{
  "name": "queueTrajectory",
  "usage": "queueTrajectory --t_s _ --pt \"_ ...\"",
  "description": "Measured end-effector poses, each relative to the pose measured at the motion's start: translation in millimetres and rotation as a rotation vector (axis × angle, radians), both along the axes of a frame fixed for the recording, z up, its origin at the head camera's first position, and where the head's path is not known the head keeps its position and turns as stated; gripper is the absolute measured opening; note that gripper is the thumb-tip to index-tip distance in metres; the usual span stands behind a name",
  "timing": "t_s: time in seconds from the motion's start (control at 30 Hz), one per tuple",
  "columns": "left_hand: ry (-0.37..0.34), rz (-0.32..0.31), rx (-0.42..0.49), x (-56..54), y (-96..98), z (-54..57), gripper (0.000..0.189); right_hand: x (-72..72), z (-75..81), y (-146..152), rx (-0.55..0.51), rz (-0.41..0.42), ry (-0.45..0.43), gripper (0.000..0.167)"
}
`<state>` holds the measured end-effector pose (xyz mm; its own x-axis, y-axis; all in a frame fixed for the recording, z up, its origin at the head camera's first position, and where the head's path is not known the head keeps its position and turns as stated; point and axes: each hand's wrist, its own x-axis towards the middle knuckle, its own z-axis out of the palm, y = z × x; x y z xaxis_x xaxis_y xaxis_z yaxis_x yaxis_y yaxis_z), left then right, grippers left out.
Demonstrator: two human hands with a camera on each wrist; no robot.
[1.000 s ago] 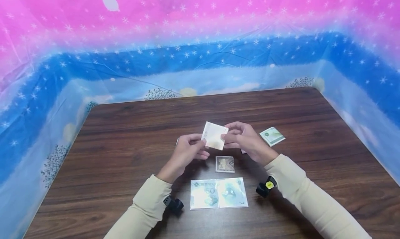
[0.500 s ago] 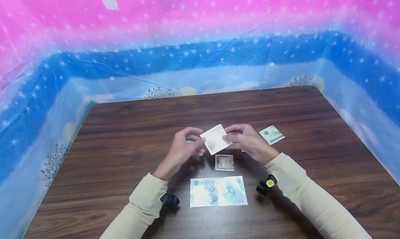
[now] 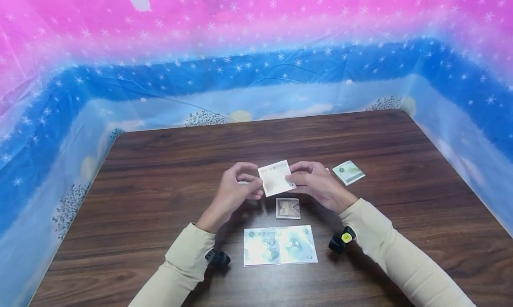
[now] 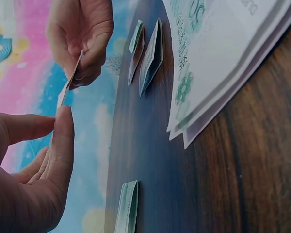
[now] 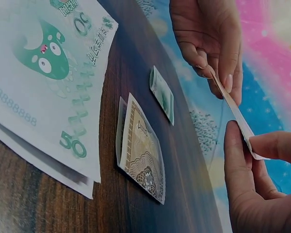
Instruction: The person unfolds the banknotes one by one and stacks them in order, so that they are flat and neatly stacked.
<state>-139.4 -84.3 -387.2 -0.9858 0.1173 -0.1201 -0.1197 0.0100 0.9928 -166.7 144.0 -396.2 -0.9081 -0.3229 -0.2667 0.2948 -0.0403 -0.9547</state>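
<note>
A pale folded banknote (image 3: 276, 178) is held up above the table between both hands, a line of print along its far edge. My left hand (image 3: 236, 192) pinches its left edge with thumb and fingertips. At the opposite edge my right hand (image 3: 318, 184) grips it between thumb and fingers; the right wrist view shows that hand (image 5: 262, 189) from close by, the note seen nearly edge-on. Beneath lies a folded brown banknote (image 3: 287, 208). Nearer me are banknotes marked 50 (image 3: 260, 247), creased down the middle and stacked.
On the wooden table (image 3: 160, 209), a folded green banknote (image 3: 348, 172) lies beyond the right hand. Another folded green one (image 4: 127, 208) is mostly hidden behind the left hand in the head view. A patterned cloth (image 3: 256, 71) surrounds the table's far sides.
The pale banknote has been turned between the fingers, so print now shows along its far edge. My left hand shifted slightly left. My right hand kept its grip, and the notes on the table stayed put.
</note>
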Motion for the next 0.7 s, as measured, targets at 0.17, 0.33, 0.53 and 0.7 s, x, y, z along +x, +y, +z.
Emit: queueTrajectory --t_s 0.17,0.33,0.53,0.7 --pt "0.024 0.029 -0.037 0.9 -0.1 0.8 0.028 1.0 -0.2 -0.1 0.000 -0.012 -0.007 0.027" --pt "0.042 0.023 -0.062 1.5 -0.5 1.8 0.019 1.8 0.4 -0.7 -0.002 -0.004 -0.007 0.027" --pt "0.061 0.011 -0.110 2.2 0.2 0.8 0.015 2.9 0.9 -1.5 -0.023 0.001 -0.021 0.029" --pt "0.152 0.010 -0.266 4.7 1.6 0.9 0.015 4.6 0.2 -2.7 -0.054 0.016 -0.032 0.026"
